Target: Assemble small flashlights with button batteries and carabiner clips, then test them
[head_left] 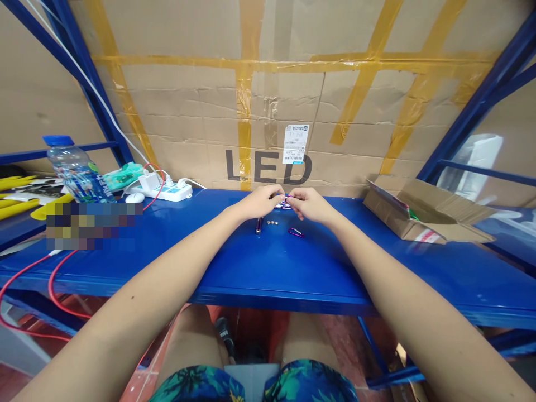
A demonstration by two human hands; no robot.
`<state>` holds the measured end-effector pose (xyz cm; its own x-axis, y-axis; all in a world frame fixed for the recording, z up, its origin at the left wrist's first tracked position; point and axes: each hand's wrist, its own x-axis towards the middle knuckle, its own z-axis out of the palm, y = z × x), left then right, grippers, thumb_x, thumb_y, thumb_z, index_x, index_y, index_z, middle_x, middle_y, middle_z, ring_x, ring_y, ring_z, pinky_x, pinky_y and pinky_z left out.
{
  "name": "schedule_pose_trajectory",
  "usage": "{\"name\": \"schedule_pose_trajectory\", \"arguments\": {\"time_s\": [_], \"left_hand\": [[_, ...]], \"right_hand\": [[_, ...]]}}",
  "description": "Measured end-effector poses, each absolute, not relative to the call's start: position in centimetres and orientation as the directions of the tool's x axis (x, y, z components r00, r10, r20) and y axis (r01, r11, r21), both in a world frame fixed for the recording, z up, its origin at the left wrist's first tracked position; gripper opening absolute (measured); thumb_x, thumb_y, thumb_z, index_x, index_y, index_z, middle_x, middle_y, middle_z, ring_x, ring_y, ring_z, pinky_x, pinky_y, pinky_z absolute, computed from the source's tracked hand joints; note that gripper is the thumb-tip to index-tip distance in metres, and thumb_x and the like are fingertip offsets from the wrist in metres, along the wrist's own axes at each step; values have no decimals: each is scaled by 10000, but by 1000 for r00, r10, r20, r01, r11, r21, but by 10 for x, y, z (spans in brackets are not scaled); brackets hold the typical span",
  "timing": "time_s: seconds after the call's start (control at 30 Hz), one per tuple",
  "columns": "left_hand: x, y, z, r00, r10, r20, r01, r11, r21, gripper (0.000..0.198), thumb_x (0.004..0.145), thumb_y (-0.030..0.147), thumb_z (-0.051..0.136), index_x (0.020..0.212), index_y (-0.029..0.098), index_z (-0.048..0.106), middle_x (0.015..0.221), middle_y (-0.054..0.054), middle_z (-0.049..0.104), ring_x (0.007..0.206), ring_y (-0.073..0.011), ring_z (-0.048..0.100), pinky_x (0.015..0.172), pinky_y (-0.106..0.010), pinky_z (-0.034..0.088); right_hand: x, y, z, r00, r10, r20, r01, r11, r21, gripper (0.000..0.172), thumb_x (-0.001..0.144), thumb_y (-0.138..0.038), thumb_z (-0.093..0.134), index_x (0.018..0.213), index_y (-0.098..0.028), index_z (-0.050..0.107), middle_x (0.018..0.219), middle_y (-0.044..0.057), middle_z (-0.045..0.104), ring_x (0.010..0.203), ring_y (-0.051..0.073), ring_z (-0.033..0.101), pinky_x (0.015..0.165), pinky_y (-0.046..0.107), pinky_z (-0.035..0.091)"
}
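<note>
Above the blue table [268, 268], my left hand [263, 201] and my right hand [307, 204] meet with fingertips pinched around something small that I cannot make out. Just beneath them lie shiny metallic pieces [283, 205], partly hidden by my fingers. Nearer to me is a dark purple tube [259, 225], standing or lying end-on below my left hand. Several small silver button-like discs [272, 223] sit in a row to its right. A purple carabiner clip [296, 232] rests on the table below my right hand.
An open cardboard box [427, 215] sits at the right. To the left are a water bottle [84, 173], a white power strip [171, 192], red cables and yellow-handled items [17, 206]. A large cardboard sheet [188, 111] stands behind the table.
</note>
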<state>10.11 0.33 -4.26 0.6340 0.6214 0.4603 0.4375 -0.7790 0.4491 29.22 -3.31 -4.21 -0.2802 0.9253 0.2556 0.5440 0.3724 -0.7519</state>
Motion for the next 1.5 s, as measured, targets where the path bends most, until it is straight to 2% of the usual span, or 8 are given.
{"name": "schedule_pose_trajectory", "arguments": {"time_s": [0.17,0.3,0.47,0.73,1.0,1.13,1.27,1.5], "left_hand": [[96,9,-44,611,670,423,525,-742,417,193,924,322,520,934,191,661,901,-42,700,813,-175,607,729,-298,441],[91,19,-46,686,644,338,592,-765,255,142,854,211,578,891,185,712,931,-73,710,873,-211,625,790,-320,445],[101,26,-45,776,610,157,597,-792,127,231,748,34,559,781,178,736,765,-56,696,760,-191,620,755,-298,441],[117,13,-30,808,589,17,589,-807,-26,260,738,-1,535,792,132,751,763,-68,688,704,-156,588,653,-263,409],[109,19,-32,790,613,24,613,-789,-41,246,762,47,545,851,152,748,808,-68,693,784,-173,589,705,-272,409],[99,22,-31,783,613,111,619,-784,-39,258,832,134,523,976,180,732,867,-78,698,913,-208,575,755,-290,410],[91,21,-32,814,568,121,566,-823,54,357,856,139,472,1078,231,735,969,-46,723,919,-182,571,811,-293,410],[89,18,-35,793,598,118,600,-800,21,472,771,58,491,1076,299,760,943,-11,730,908,-191,543,822,-305,393]], "right_hand": [[295,-32,-41,-221,944,245,589,329,-738,241,936,-193,482,696,-189,500,547,-26,498,424,91,467,443,226,401],[299,-29,-44,-179,961,209,648,275,-710,243,931,-167,479,691,-186,507,559,-14,507,437,97,477,431,226,411],[301,-25,-48,-201,962,186,714,274,-645,230,920,-162,508,691,-184,513,568,-10,524,434,96,487,429,227,400],[301,-25,-48,-206,961,184,732,276,-623,261,916,-154,545,661,-184,498,550,-17,520,425,92,500,403,212,385],[302,-20,-53,-201,966,164,719,259,-645,234,915,-129,533,688,-186,533,572,4,577,456,117,539,437,237,432],[303,-15,-57,-218,951,219,659,309,-686,239,947,-111,464,730,-184,534,757,68,719,635,150,647,573,257,504],[302,-12,-62,-261,937,235,592,347,-727,227,970,-122,434,775,-190,528,892,93,765,839,181,705,711,279,527],[300,-15,-62,-265,944,194,583,318,-748,203,961,-131,443,793,-192,540,925,99,770,891,198,711,821,338,529]]}}
